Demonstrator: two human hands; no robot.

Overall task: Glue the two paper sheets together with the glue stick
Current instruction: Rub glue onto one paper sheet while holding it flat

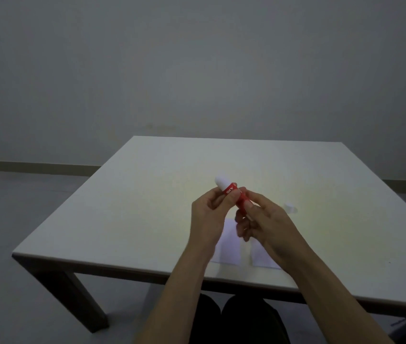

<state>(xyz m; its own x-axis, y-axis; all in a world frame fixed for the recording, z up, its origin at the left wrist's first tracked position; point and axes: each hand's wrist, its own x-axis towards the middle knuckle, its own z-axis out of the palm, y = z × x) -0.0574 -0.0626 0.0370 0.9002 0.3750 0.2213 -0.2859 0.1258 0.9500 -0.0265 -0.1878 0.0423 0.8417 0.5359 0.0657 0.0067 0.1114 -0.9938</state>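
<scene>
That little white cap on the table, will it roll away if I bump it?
Probably. The white cap looks small and rounded, seemingly lying on its side on the smooth table, so a nudge could roll it. It likely weighs very little. Nothing nearby would stop it.

Two paper sheets [229,247] side by side on table [122,219], cap [290,208] behind-right.

A pale, square-topped table [112,219] stands on dark legs [73,296] in a dim, bare room. Behind it rises a plain grey wall [197,60], edged at the bottom by a low greenish skirting board [35,166]. The floor [11,219] is smooth and grey. Soft yellowish light pools on the tabletop's middle.
</scene>
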